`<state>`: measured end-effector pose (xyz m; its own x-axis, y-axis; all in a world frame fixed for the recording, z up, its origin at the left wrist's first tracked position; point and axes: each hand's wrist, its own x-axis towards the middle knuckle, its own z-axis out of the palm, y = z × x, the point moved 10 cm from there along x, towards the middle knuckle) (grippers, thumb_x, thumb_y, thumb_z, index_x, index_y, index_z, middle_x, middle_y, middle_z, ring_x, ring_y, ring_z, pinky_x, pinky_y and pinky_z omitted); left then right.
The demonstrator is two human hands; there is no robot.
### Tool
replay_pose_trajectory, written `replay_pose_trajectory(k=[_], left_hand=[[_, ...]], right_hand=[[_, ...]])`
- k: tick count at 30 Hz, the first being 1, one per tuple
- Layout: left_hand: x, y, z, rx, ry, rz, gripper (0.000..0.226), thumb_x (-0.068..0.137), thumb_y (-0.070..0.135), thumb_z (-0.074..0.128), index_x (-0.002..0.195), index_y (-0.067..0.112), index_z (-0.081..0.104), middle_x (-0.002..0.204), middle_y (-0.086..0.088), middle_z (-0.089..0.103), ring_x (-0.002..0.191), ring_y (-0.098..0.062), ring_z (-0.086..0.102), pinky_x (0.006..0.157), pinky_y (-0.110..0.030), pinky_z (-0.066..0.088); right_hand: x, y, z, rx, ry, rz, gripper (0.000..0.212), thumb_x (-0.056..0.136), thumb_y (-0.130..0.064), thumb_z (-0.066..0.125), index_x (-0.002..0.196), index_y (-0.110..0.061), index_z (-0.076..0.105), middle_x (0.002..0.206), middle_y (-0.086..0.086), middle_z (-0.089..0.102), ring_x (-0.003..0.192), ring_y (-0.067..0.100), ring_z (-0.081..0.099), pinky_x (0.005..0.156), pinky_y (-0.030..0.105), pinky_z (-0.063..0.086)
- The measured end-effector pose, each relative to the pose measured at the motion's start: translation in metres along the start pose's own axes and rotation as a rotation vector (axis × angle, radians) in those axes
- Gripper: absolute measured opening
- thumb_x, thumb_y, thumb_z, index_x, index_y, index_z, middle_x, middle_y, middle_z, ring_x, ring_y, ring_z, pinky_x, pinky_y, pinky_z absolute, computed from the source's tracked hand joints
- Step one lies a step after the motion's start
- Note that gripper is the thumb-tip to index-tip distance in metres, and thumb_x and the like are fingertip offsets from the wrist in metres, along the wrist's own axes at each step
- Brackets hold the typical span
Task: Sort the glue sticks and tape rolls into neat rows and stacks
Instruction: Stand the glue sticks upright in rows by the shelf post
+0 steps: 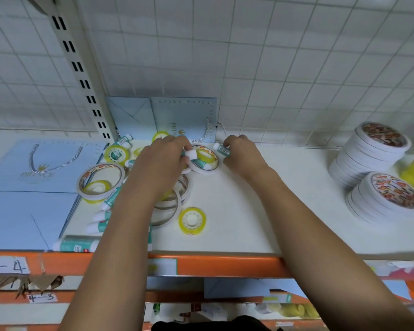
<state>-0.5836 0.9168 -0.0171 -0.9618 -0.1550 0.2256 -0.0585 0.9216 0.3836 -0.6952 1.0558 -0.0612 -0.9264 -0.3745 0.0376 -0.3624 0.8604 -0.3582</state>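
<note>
We're early on: two tape stacks (373, 151) done at rt, loose pile (101, 182) left; left hand (163, 158) & right hand (239, 151) each pinch a glue stick (221, 149).

Both arms reach forward, left hand (161, 161) and right hand (240, 151) palm-down, fingers apparently curled closed.

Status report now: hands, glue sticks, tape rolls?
Right hand grips teal glue stick. Left hand grips another. White tape ring between them. Two tape stacks right.
</note>
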Motion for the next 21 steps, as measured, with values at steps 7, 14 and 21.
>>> replay_pose_trajectory(k=[7,14,21], left_hand=[[-0.015,0.085,0.003,-0.06,0.005,0.163,0.019,0.09,0.025,0.057,0.109,0.023,0.059,0.103,0.004,0.058,0.101,-0.021,0.052,0.082,-0.042,0.046],[-0.019,0.191,0.032,-0.105,-0.023,0.331,0.016,0.089,0.027,0.057,0.105,0.026,0.058,0.1,0.009,0.058,0.095,-0.016,0.052,0.074,-0.036,0.045],[-0.02,0.307,0.085,-0.121,-0.059,0.41,0.015,0.09,0.029,0.057,0.105,0.028,0.058,0.1,0.009,0.059,0.093,-0.015,0.053,0.072,-0.032,0.043]], right_hand=[[-0.074,0.021,-0.07,0.035,0.106,-0.109,0.033,0.079,-0.007,0.058,0.111,-0.011,0.06,0.106,0.008,0.054,0.087,0.028,0.056,0.076,0.038,0.049],[-0.137,0.108,-0.125,-0.04,0.132,-0.006,0.036,0.082,-0.009,0.056,0.118,-0.015,0.058,0.11,0.007,0.063,0.097,0.026,0.057,0.081,0.041,0.048],[-0.184,0.224,-0.171,-0.002,0.158,0.071,0.036,0.08,-0.011,0.06,0.116,-0.015,0.061,0.111,0.009,0.065,0.101,0.03,0.058,0.081,0.043,0.048]])
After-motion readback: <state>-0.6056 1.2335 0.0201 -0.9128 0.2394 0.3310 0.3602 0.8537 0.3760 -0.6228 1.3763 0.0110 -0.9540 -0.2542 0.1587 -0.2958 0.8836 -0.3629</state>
